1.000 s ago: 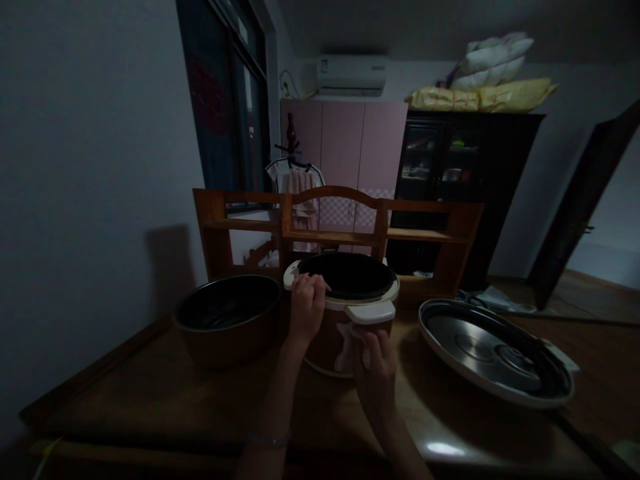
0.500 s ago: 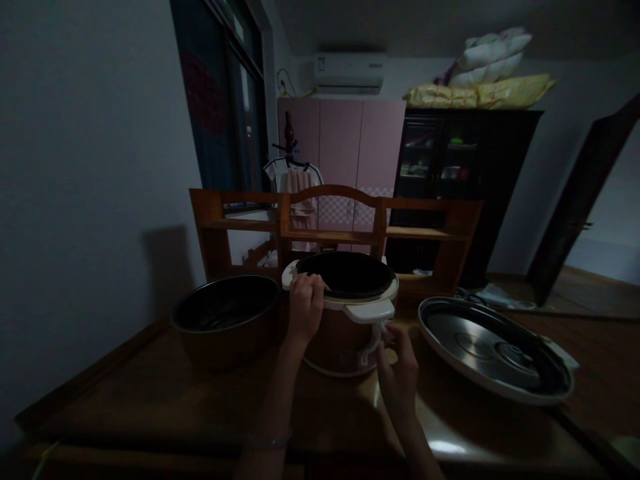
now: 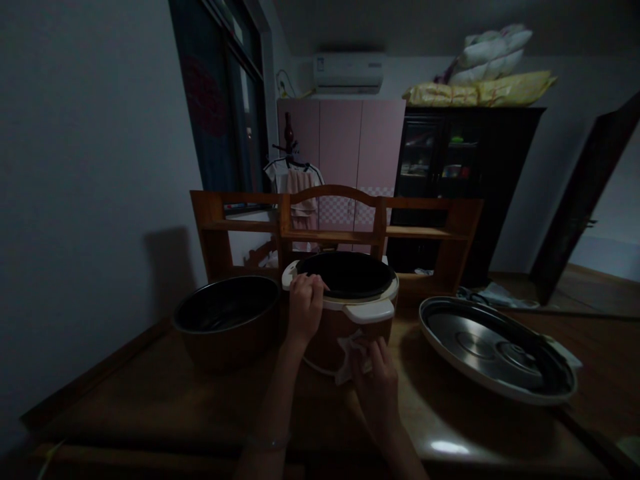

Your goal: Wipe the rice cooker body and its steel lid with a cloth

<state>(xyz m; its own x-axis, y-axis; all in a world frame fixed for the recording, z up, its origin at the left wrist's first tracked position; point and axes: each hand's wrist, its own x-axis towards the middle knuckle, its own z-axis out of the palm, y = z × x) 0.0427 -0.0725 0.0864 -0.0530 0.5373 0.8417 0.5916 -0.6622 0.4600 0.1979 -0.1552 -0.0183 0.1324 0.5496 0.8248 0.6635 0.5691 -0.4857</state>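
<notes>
- From where I stand, the cooker (image 3: 323,340) sits upright and lidless toward the middle of the table (image 3: 165,403), nearer the back edge than the front; its opening is dark inside.
- The person's left hand (image 3: 306,303) is up at the cooker's rim, fingers curled closed over it on the near left side.
- The right hand (image 3: 377,380) is lower, below the pale front handle (image 3: 370,311), fingers pinched narrow on a crumpled white cloth (image 3: 349,353) that lies against the brown side, close to the base.
- A dark-lined pot (image 3: 225,343) stands open toward the table's left edge, just beside the cooker.
- Over by the right edge lies the big round lid (image 3: 470,343), shiny inner face up, well apart from the pot.
- A wooden shelf (image 3: 335,237) rises along the back edge, behind the cooker.
</notes>
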